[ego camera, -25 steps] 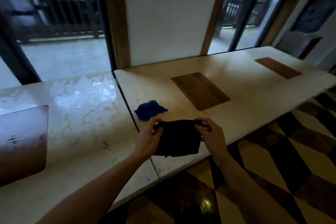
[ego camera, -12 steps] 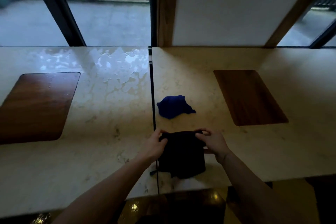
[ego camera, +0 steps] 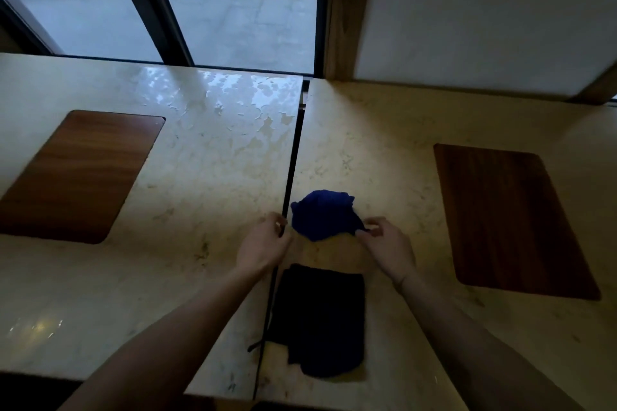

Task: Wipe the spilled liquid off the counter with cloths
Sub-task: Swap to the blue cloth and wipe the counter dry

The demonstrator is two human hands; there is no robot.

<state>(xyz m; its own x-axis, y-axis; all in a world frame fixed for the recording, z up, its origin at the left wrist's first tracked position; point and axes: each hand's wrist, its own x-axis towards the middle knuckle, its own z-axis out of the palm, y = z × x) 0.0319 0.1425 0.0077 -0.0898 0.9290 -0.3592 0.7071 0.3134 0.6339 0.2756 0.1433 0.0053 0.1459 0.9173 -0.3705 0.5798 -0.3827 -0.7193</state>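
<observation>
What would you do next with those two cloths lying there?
Probably grip the blue cloth: both hands, left hand and right hand, flank it, while the black cloth lies flat and the spilled liquid sits unwiped beyond.

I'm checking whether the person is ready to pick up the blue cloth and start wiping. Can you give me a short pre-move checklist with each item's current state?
1. Crumpled blue cloth within reach, between both hands: ok.
2. Right hand has a hold on the blue cloth: cannot tell; its fingertips are at the cloth's right edge.
3. Left hand free: ok, it holds nothing and sits left of the cloth.
4. Folded black cloth set down flat on the cream stone counter, out of the way: ok.
5. Spilled liquid located: ok, a shiny wet patch at the far edge of the left slab.
6. Spill wiped: not ok.
</observation>
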